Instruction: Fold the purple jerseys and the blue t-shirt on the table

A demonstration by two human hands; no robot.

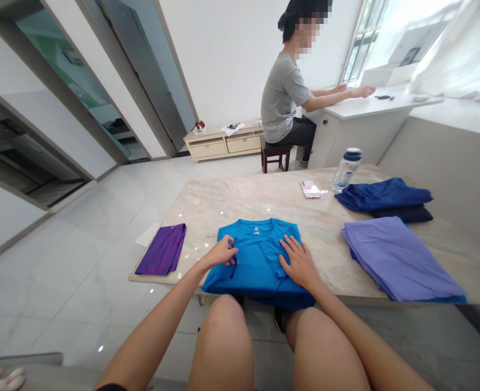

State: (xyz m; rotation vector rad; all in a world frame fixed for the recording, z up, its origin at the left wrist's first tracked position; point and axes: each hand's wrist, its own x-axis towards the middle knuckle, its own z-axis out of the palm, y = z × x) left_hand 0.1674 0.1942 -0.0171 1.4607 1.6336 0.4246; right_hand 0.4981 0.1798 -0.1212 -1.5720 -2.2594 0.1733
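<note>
A bright blue T-shirt (256, 255) lies partly folded on the marble table (231, 201), its lower end hanging over the near edge above my knees. My left hand (222, 253) rests on the shirt's left side with fingers curled, pinching the fabric of a folded-in edge. My right hand (299, 262) lies flat on the shirt's right side, fingers spread, pressing down a folded sleeve.
A folded purple garment (163, 250) lies at the table's left end. At right are a lilac cloth pile (398, 260) and dark blue clothes (382, 196). A phone (310, 189) and water bottle (346, 168) stand beyond. Another person (288, 98) sits at a white desk behind.
</note>
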